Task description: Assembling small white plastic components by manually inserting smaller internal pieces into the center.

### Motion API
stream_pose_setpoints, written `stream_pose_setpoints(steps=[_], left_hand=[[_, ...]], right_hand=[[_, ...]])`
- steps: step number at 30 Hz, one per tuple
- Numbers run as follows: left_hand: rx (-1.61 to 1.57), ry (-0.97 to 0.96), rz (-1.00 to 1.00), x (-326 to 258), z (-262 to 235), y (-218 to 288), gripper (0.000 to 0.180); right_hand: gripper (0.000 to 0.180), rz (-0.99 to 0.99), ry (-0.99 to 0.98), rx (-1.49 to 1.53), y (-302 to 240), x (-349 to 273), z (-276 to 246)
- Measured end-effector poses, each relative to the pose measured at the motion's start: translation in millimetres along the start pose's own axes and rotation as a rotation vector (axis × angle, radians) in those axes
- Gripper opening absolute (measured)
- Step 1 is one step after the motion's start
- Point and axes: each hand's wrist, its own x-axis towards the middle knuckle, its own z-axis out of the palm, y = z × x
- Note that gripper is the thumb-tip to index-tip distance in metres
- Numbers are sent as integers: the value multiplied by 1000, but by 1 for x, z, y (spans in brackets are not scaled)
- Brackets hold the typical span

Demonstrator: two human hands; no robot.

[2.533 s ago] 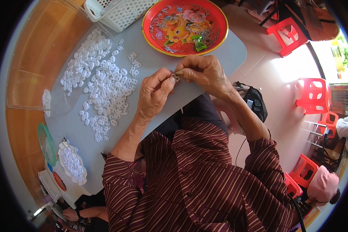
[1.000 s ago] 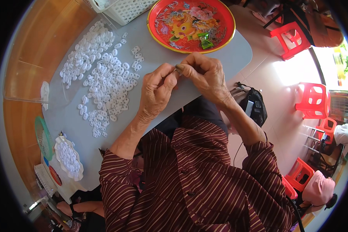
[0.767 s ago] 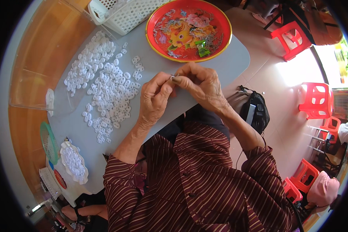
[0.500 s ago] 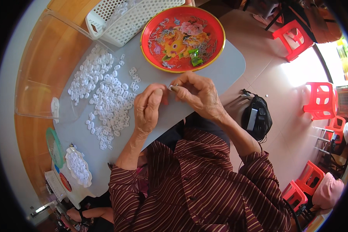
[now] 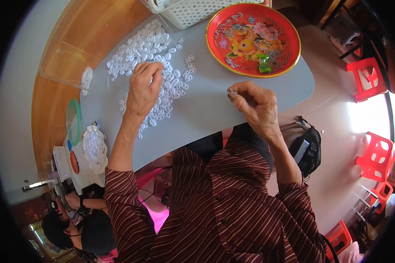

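My left hand (image 5: pixel 144 91) is over the heap of small white plastic pieces (image 5: pixel 164 94), which have oval shapes with holes. Its fingers are curled down and bunched; whatever is between the fingertips is hidden. Above the grey table's near part, my right hand (image 5: pixel 258 107) pinches a small metal pin (image 5: pixel 231 90) between thumb and forefinger. Beyond that hand sits a round red tray (image 5: pixel 217 55) with a gold rim and a floral print. Many thin metal pins are strewn in it, along with a green plastic object (image 5: pixel 263 64).
A white perforated basket (image 5: pixel 193 14) stands at the back beside the tray. At the left are a scalloped white dish (image 5: pixel 102 164) of white pieces and a green mesh sieve (image 5: pixel 74 122). Another person (image 5: pixel 92 225) is at lower left. Red stools (image 5: pixel 375 155) stand right.
My hands have parted. The left moved left onto the white heap, while the right keeps its pinch out to the right. The view has shifted, so the table appears further right.
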Motion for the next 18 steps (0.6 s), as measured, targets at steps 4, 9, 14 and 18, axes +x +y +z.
stream_pose_setpoints(steps=[4,9,14,18], left_hand=[[-47,-51,-22,16,22,-3,9],[-85,-76,-12,35,33,-15,11],[-39,-300,50,25,19,-20,11],[-6,-372,15,15,14,-16,10]], right_hand=[[12,-47,18,-20,1,0,3],[13,-48,27,-36,-1,0,4],[13,-36,37,-40,1,0,3],[13,-69,16,-82,-1,1,4]])
